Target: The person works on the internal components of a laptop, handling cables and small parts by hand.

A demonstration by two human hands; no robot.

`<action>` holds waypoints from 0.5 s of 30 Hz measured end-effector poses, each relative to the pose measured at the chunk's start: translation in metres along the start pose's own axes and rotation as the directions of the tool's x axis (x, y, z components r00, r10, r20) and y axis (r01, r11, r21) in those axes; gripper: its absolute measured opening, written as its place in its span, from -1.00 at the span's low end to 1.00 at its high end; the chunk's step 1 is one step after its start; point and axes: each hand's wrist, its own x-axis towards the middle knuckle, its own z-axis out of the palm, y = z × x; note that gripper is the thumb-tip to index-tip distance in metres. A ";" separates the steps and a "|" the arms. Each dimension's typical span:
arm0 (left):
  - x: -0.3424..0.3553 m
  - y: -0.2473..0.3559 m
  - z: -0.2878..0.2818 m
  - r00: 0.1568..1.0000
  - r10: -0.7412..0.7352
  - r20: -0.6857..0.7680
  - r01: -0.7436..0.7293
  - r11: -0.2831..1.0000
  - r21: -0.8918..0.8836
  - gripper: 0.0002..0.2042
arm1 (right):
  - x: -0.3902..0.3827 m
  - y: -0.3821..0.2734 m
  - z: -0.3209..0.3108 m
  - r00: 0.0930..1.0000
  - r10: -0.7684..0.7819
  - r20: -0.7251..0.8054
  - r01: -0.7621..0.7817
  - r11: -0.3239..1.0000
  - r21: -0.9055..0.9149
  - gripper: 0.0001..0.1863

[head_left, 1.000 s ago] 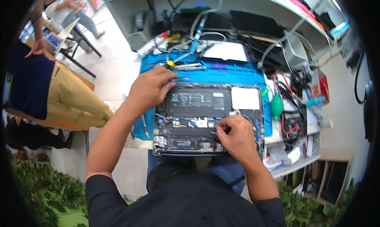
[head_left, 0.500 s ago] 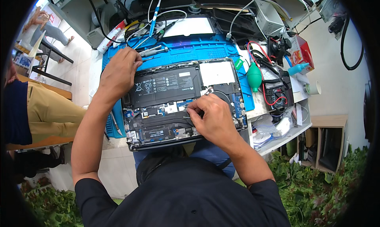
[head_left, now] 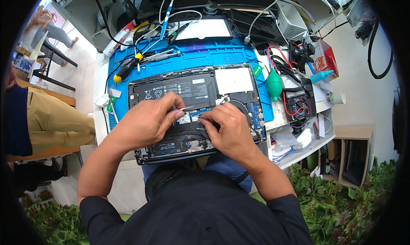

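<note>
An opened laptop (head_left: 171,132) lies with its insides up, its near edge by my lap. Its wide black battery (head_left: 194,91) and a white touchpad-like panel (head_left: 235,80) fill the far side. My left hand (head_left: 149,121) reaches over the left part and pinches thin metal tweezers (head_left: 188,108), whose tip points right above the circuit board. Beside it, my right hand (head_left: 226,125) rests on the middle of the laptop. Its thumb and forefinger are pressed together low over the board; what they pinch is too small to make out.
A blue work mat (head_left: 205,52) lies beneath the laptop. Beyond its left corner lie a yellow-black screwdriver (head_left: 128,68) and metal drivers (head_left: 160,56). A green air blower (head_left: 274,84) and a multimeter (head_left: 299,104) stand right. Another person's tan trousers (head_left: 60,117) show at left.
My left hand has come from the tools at the far left to the laptop's middle, bringing the tweezers. The screwdriver it covered now shows. My right hand stays almost where it was.
</note>
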 end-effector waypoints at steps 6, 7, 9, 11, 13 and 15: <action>0.002 0.002 0.018 0.996 0.069 -0.060 -0.064 0.995 0.076 -0.83 | 0.004 0.000 -0.003 0.999 -0.054 0.004 0.054 0.998 -0.028 -0.93; 0.003 0.000 0.022 0.986 0.121 -0.118 -0.111 0.990 0.088 -0.85 | 0.004 0.000 -0.003 0.998 -0.059 0.002 0.059 0.998 -0.021 -0.93; 0.005 0.000 0.028 0.975 0.149 -0.163 -0.135 0.987 0.093 -0.88 | 0.004 0.001 -0.003 0.999 -0.052 0.010 0.052 0.999 -0.013 -0.95; 0.006 -0.002 0.033 0.967 0.170 -0.192 -0.154 0.983 0.098 -0.89 | 0.003 0.001 -0.003 0.999 -0.026 0.029 0.026 1.000 -0.012 -0.95; 0.006 -0.005 0.037 0.961 0.186 -0.204 -0.167 0.981 0.102 -0.89 | 0.003 0.001 -0.003 0.999 -0.031 0.035 0.031 0.999 -0.014 -0.95; 0.006 -0.006 0.036 0.951 0.223 -0.213 -0.202 0.973 0.115 -0.89 | 0.003 0.002 -0.003 0.999 -0.035 0.038 0.036 0.999 -0.015 -0.94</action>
